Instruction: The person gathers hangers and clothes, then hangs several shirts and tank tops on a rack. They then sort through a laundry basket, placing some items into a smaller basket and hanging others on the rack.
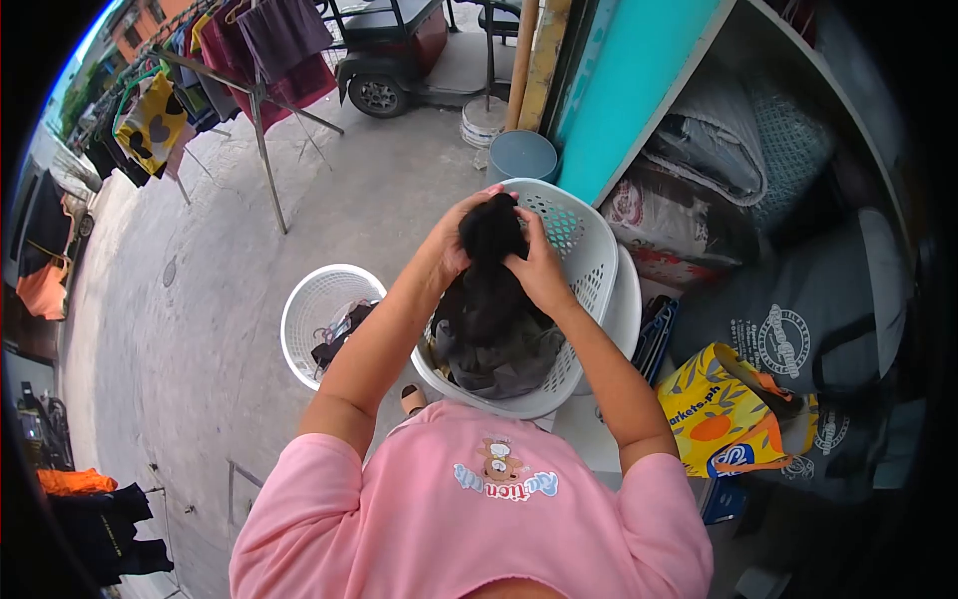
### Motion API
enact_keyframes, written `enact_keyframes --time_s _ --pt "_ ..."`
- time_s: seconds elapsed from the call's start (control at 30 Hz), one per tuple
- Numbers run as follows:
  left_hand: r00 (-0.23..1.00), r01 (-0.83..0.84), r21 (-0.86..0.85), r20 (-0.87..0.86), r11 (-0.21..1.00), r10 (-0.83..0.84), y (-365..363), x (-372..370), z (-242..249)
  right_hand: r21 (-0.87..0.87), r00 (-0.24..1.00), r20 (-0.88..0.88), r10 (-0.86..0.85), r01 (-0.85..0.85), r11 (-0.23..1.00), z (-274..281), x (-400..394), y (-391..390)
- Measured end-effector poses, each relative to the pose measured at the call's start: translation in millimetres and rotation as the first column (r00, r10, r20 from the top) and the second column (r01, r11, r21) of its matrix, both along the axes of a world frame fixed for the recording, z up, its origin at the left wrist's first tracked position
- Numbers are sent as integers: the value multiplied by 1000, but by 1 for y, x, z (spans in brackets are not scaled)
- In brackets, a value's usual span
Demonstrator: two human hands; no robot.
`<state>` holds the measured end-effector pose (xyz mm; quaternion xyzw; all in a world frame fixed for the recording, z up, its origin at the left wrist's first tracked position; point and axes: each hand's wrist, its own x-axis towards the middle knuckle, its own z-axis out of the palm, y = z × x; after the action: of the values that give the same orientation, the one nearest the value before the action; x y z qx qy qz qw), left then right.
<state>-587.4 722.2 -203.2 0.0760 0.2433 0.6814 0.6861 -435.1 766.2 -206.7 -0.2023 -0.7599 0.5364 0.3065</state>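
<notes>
A bunched black cloth [491, 232] is held up between my two hands, over a large white laundry basket [597, 262]. My left hand [454, 232] wraps round one side of it, and my right hand [539, 262] grips the other side. The lower part of the cloth hangs toward dark clothes [504, 361] that lie in the basket. A smaller round white basket [309, 292] on the ground, left of the large one, holds a few dark items with straps.
Clothes [155, 125] hang on a metal rack [261, 130] at the upper left. A grey-blue bin [522, 158] stands behind the large basket. At the right are a shelf with wrapped bedding [709, 150], a yellow bag [714, 409] and a dark bag [798, 299]. A parked vehicle [379, 85] is farther back.
</notes>
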Motion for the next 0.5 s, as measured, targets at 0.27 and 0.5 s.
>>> enact_keyframes --time_s 0.27,0.5 --pt "277 -273 383 -847 883 453 -23 26 -27 -473 917 -380 -119 -82 877 47 -3 39" --pt "-6 -2 -94 -996 996 -94 -32 40 -38 -309 796 -602 -69 -152 939 128 3 56"
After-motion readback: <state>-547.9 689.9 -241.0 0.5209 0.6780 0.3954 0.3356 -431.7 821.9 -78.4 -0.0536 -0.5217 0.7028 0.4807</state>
